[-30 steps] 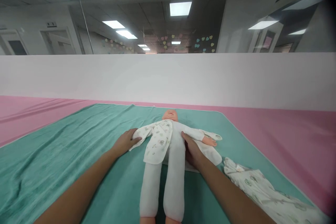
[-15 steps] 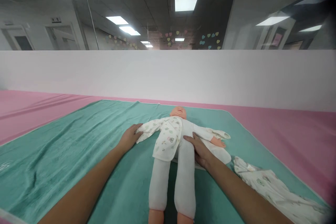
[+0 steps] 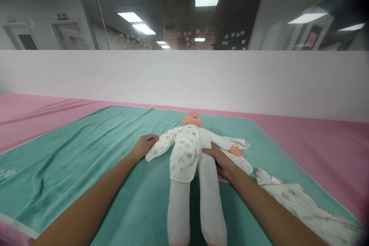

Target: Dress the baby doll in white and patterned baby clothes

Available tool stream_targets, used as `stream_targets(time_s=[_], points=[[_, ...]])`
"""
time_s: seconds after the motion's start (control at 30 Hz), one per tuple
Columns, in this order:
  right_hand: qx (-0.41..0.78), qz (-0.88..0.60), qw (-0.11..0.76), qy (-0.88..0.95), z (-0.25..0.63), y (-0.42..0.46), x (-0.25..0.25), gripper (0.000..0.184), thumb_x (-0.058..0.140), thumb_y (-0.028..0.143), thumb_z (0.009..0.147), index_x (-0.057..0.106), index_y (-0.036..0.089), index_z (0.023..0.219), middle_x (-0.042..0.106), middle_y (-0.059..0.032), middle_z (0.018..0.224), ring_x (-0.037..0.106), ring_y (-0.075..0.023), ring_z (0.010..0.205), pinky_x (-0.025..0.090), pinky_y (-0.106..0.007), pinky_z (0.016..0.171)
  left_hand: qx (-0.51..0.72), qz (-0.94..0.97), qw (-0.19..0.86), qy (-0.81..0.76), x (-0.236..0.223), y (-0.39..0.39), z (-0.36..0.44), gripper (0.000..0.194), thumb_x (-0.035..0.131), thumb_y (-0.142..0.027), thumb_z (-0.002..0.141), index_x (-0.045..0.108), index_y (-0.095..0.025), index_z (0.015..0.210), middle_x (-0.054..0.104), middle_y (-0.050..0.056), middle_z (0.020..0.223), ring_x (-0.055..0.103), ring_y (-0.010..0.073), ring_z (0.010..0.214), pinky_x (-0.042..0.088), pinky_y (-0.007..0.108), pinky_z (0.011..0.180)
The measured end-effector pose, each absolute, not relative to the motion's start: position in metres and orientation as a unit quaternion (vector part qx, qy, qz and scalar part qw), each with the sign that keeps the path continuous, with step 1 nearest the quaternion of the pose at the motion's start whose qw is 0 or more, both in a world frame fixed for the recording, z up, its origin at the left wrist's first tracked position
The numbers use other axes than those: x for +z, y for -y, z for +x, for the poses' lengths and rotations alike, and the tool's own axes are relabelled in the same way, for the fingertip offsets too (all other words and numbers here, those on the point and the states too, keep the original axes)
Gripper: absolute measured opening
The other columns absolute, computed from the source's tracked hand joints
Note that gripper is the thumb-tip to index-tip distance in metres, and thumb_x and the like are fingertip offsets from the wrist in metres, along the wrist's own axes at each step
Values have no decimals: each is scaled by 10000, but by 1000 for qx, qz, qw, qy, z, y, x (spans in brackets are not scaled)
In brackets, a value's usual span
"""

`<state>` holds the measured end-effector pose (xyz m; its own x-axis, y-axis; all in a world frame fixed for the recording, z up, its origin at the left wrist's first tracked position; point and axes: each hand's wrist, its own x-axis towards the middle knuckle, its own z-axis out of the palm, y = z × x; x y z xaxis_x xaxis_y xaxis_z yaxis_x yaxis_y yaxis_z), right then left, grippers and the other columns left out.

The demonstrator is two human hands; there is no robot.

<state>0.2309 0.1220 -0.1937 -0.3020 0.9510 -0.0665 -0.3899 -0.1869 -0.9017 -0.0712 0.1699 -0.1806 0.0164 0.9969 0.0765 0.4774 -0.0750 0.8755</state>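
Note:
A baby doll (image 3: 209, 200) in white underclothes lies on its back on a teal blanket (image 3: 115, 207), its head away from me. A white printed baby shirt (image 3: 184, 155) covers its left-side arm and half the chest as I see it. The shirt's other half lies spread beneath the doll on the right, outside that arm. My left hand (image 3: 145, 146) is closed on the shirt sleeve near its cuff; the doll's hand there is hidden. My right hand (image 3: 221, 160) grips the doll's side at the hip, thumb and forefinger showing, other fingers hidden.
Crumpled printed baby clothing (image 3: 305, 203) lies to the right on the blanket. A pink sheet (image 3: 325, 153) extends under and beyond the blanket. Behind stands a low white wall (image 3: 184, 80) with glass above it.
The doll has turned slightly, its head going left and its legs right, and its feet have mostly left the view. Both hands keep their places on the sleeve and hip.

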Motion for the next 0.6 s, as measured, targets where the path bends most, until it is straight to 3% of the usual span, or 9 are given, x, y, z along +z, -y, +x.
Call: stream_targets(time_s=[0.2, 0.33, 0.43, 0.6], points=[[700, -337, 468, 421, 226, -115, -191, 531, 660, 244, 733, 442, 282, 1216, 612, -55, 1129, 635, -217, 895, 537, -374, 753, 393, 636, 252, -615, -178, -172, -72, 360, 477, -465, 768, 663, -183, 893, 684, 21, 807, 589, 179, 693, 407, 243, 578], [694, -343, 459, 436, 218, -109, -189, 536, 662, 253, 728, 444, 290, 1217, 607, -58, 1138, 635, -231, 888, 543, -384, 720, 357, 695, 111, -614, -175, -170, -69, 298, 393, -374, 833, 642, -211, 832, 672, 7, 825, 581, 177, 725, 380, 247, 605], [695, -353, 454, 431, 212, -105, -187, 545, 667, 268, 721, 445, 290, 1219, 611, -61, 1131, 637, -226, 881, 542, -390, 735, 342, 725, 4, -598, -176, -168, -64, 306, 334, -330, 878, 617, -214, 872, 663, 19, 907, 578, 187, 800, 368, 258, 627], [697, -350, 457, 427, 206, -101, -183, 548, 664, 340, 734, 448, 280, 1234, 603, -66, 1149, 631, -212, 908, 536, -374, 780, 331, 717, -53, -611, -185, -171, -58, 299, 299, -322, 910, 575, -214, 946, 639, 39, 975, 568, 202, 854, 390, 288, 651]])
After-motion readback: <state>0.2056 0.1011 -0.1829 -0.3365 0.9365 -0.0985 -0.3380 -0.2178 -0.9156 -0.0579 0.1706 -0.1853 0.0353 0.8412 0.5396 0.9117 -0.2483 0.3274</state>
